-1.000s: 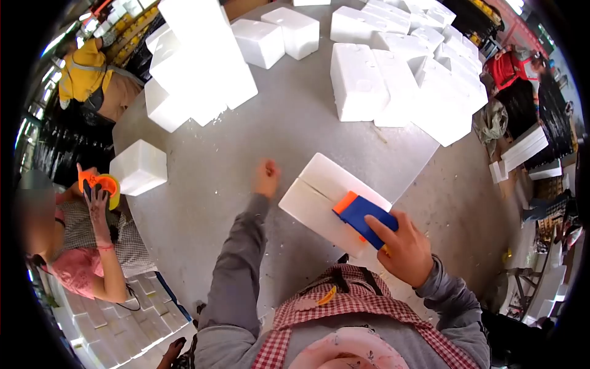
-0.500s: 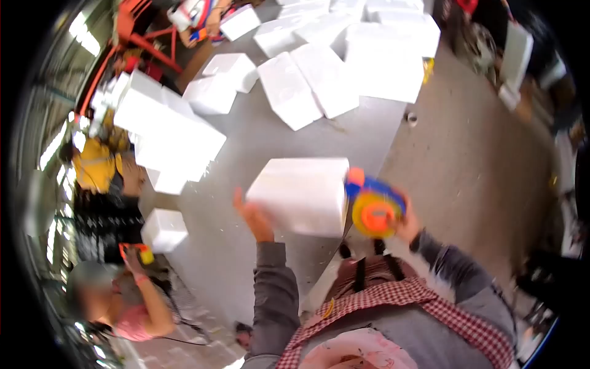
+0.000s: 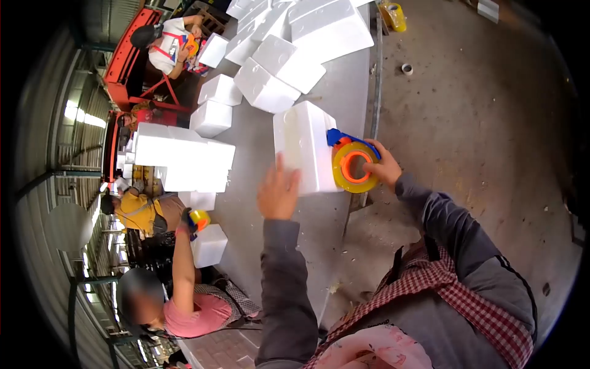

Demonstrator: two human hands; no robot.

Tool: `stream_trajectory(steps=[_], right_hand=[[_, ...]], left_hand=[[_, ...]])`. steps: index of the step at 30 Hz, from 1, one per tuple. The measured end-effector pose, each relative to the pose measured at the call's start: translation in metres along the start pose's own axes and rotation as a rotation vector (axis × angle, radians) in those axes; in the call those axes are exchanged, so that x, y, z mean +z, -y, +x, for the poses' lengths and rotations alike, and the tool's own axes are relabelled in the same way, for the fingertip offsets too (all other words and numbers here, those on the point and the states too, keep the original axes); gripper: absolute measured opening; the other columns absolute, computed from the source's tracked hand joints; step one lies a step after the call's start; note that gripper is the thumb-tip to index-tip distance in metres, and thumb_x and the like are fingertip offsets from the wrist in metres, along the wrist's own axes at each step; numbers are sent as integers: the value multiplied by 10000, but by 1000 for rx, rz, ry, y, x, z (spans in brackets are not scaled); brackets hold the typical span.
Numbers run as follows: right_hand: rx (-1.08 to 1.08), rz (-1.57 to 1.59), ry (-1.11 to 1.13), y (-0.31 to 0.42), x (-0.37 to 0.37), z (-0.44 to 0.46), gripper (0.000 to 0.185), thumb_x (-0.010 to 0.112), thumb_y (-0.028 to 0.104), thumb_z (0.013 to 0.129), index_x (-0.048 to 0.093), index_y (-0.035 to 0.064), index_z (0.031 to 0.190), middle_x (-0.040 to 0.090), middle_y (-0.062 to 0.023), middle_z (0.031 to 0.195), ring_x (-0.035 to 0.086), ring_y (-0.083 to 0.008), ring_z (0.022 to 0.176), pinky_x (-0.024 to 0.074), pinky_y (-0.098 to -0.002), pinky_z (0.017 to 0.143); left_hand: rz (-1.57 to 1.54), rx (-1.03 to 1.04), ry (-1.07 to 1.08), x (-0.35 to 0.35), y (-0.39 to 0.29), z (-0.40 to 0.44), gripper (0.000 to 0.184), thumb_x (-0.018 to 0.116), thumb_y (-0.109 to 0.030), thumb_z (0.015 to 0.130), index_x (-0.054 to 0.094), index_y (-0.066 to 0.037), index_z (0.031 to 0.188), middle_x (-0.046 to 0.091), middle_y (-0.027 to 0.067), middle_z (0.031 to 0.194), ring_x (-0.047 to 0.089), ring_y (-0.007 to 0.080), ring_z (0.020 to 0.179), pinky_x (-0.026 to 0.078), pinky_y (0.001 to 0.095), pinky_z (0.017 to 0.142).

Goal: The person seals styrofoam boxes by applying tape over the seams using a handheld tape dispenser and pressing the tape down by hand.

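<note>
A white foam box (image 3: 301,138) sits on the grey table in front of me, a lid seam running along it. My right hand (image 3: 386,166) grips a tape dispenser (image 3: 355,166) with a blue frame, an orange hub and a roll of clear yellowish tape. The dispenser's blue head is against the box's right side. At the box's lower left, my left hand (image 3: 278,194) has its fingers stretched and spread, somewhat blurred. Whether those fingertips touch the foam I cannot tell.
Many white foam boxes (image 3: 270,80) are heaped along the far side of the table (image 3: 252,178). To the left, a person in pink (image 3: 200,310) holds another tape dispenser (image 3: 199,219) by a box. Beyond the table's right edge, a tape roll (image 3: 407,69) lies on the floor.
The foam box has turned and stands farther from me. The dispenser has come round to its right side. My left hand has moved inward, and my view has swung.
</note>
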State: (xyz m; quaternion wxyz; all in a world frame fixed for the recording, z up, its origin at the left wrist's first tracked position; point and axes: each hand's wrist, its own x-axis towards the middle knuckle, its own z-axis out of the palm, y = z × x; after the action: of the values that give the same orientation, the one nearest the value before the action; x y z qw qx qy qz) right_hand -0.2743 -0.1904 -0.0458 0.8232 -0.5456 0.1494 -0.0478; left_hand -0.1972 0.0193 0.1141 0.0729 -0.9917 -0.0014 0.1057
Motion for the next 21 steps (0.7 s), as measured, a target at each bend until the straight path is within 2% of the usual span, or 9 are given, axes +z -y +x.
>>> stream_trajectory(steps=[2, 6, 8, 11, 12, 14, 15, 18, 21], right_hand=[[-96, 48, 86, -4, -7, -18, 700, 678, 79, 680, 362, 64, 1304, 537, -127, 1141, 570, -217, 932, 470, -309, 834], [-157, 52, -34, -3, -10, -138, 718, 639, 20, 725, 300, 79, 1355, 466, -114, 1246, 471, -206, 1149, 419, -289, 922], [-91, 30, 2, -18, 7, -173, 720, 634, 13, 715, 307, 72, 1354, 450, -112, 1263, 447, -196, 1173, 408, -287, 929], [-61, 62, -35, -14, -12, -145, 716, 613, -16, 715, 307, 71, 1357, 450, -111, 1261, 458, -196, 1156, 391, -293, 940], [19, 163, 10, -7, -18, -141, 714, 606, -25, 720, 305, 72, 1360, 450, -112, 1260, 458, -199, 1154, 383, -297, 948], [8, 122, 0, 4, -24, -166, 704, 592, -39, 729, 299, 58, 1361, 439, -113, 1277, 455, -199, 1157, 364, -302, 972], [-22, 136, 8, 3, -29, -191, 704, 599, -35, 729, 297, 48, 1359, 428, -113, 1291, 452, -199, 1162, 363, -305, 976], [44, -65, 183, 20, -28, -253, 710, 632, -8, 747, 282, 20, 1363, 421, -97, 1300, 423, -190, 1193, 347, -331, 991], [170, -164, 315, 4, 26, -189, 636, 622, 25, 725, 396, 94, 1315, 557, -135, 1150, 534, -203, 1087, 419, -324, 898]], left_hand=[[-25, 690, -847, 55, 7, 25, 559, 374, -498, 898, 369, -173, 1353, 436, 160, 1291, 603, 324, 882, 475, 439, 694], [-128, 424, -693, 51, -20, -25, 549, 399, -478, 895, 384, -160, 1342, 400, 158, 1325, 582, 322, 964, 460, 445, 762], [-231, -21, -277, 27, -56, -73, 520, 404, -460, 896, 386, -194, 1342, 366, 145, 1364, 474, 316, 1145, 412, 426, 874], [-214, 109, 149, -7, -45, -79, 504, 390, -480, 897, 383, -247, 1344, 298, 120, 1422, 300, 317, 1291, 281, 500, 997], [-218, 108, 152, 2, -47, -69, 504, 390, -480, 897, 383, -247, 1344, 298, 120, 1422, 300, 317, 1291, 281, 500, 997], [-113, 355, -376, 41, -44, -48, 505, 371, -513, 895, 370, -296, 1350, 266, 103, 1445, 214, 334, 1334, 152, 603, 1022], [-204, 359, -363, 47, -42, -45, 517, 357, -535, 893, 360, -309, 1358, 228, 94, 1466, 114, 321, 1368, 30, 655, 1010], [-183, 335, -359, 47, -43, -44, 516, 360, -536, 892, 357, -316, 1359, 217, 92, 1472, 106, 317, 1371, 38, 633, 1026], [-178, 339, -434, 53, -41, -41, 494, 390, -522, 889, 366, -341, 1348, 240, 87, 1462, 168, 313, 1356, 60, 629, 1026]])
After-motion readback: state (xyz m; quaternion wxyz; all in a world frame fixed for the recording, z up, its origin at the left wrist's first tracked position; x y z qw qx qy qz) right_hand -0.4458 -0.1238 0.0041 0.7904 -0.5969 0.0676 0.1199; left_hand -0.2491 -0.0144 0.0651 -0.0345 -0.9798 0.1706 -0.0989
